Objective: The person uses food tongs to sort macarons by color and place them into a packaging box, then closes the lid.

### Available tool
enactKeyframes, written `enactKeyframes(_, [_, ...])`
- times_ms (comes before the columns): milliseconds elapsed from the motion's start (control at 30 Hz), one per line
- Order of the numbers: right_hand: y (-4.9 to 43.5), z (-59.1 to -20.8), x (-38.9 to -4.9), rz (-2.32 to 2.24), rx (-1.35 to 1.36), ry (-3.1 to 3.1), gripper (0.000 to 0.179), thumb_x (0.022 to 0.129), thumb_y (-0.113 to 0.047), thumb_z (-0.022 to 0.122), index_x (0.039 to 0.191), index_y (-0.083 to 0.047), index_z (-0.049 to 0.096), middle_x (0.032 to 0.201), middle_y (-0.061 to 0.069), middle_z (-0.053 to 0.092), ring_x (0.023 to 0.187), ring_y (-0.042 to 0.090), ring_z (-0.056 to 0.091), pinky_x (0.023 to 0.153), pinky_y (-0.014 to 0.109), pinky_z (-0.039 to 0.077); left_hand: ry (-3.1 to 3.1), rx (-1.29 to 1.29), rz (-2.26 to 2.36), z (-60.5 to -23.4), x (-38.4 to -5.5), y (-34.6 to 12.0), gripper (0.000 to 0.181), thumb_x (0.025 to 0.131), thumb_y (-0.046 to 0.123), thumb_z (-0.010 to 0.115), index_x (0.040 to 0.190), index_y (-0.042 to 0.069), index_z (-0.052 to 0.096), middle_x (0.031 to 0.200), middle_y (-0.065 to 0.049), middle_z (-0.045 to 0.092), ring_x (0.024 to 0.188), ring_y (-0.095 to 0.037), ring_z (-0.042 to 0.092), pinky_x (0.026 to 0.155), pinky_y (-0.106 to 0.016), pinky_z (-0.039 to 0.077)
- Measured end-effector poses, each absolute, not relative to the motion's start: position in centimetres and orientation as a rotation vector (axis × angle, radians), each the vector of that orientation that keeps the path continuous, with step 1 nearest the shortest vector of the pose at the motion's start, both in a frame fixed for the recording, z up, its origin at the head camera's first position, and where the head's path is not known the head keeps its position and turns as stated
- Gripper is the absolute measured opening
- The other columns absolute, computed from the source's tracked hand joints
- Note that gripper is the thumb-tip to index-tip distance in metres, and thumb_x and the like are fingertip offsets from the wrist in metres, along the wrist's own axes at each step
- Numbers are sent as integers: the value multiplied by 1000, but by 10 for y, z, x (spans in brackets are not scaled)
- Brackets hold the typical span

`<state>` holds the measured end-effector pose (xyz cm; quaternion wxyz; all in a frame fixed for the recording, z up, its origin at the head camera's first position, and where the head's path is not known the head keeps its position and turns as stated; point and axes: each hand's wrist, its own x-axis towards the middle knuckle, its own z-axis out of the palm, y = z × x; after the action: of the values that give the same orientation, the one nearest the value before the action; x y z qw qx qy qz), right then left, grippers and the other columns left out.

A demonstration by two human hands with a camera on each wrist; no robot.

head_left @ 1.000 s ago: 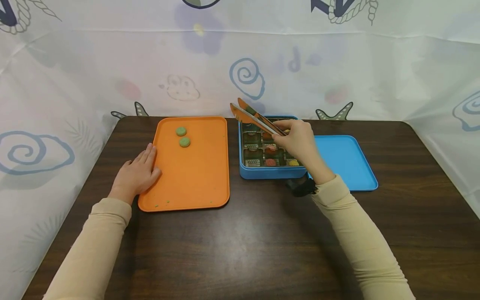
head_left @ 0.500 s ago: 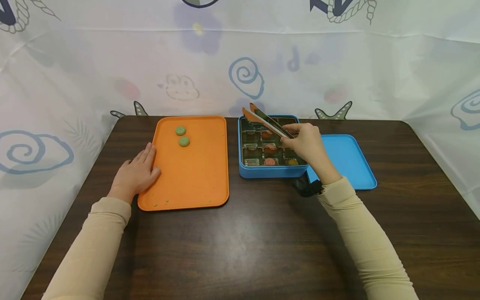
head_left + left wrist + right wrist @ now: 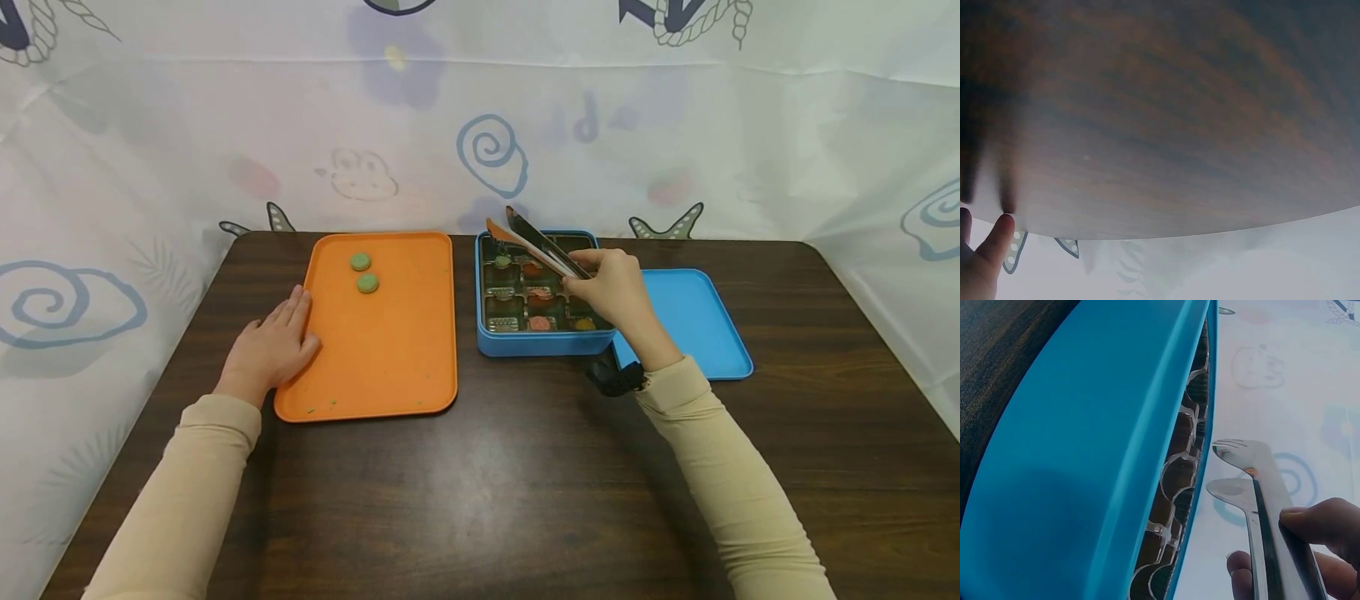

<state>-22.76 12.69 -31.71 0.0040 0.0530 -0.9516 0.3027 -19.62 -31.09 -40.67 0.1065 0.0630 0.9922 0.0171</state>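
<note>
While the left hand (image 3: pixel 266 354) rests with straight fingers on the left edge of the orange rectangular tray (image 3: pixel 375 358), the right hand (image 3: pixel 613 282) pinches the long silver metal tongs (image 3: pixel 1286 559) above the blue rectangular box with clear compartments (image 3: pixel 546 344). As I judge, the work is only partly done: two green round pieces (image 3: pixel 367 283) are left on the far part of the tray, and another green round piece (image 3: pixel 502 262) sits in the box's left column. The tongs' tips stand apart and point to the far left; the long axis starts from the near right.
</note>
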Motion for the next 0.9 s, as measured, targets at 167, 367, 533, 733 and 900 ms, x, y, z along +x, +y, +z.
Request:
enactKeyframes(167, [125,-315,-227,962,164,-2980,46,88,-18,66,132,-4,58,126,21,63,51,13,55,48,25,33,2923,193,45,-406,-196,-311,67,98,33,22,152,-3,4,160,-22,5,143,-45,21,111,-65,24])
enactKeyframes(367, [116,-315,-225,1004,196,-2979,46,89,-18,64,133,-6,57,120,21,66,51,14,49,47,25,34,2922,198,16,-406,-197,-311,67,98,33,23,152,-3,4,160,-22,6,144,-45,20,111,-65,24])
enactKeyframes(533, [104,-318,-224,1027,245,-2982,47,88,-18,65,132,-6,58,117,19,67,56,15,50,47,25,33,2906,197,23,-405,-198,-310,69,98,34,23,152,-4,3,160,-22,4,144,-45,18,111,-66,22])
enactKeyframes(733, [89,-320,-220,1049,318,-2973,46,86,-18,67,130,-6,60,120,18,66,73,24,59,51,23,37,2911,206,29,-404,-197,-310,69,99,34,24,152,-4,3,160,-23,5,144,-45,18,112,-66,22])
enactKeyframes(900, [78,-320,-217,1069,365,-2961,44,85,-16,68,127,-7,62,119,16,67,78,25,60,54,23,41,2903,205,37,-403,-197,-311,69,99,35,24,152,-4,3,160,-23,4,145,-45,16,112,-66,19])
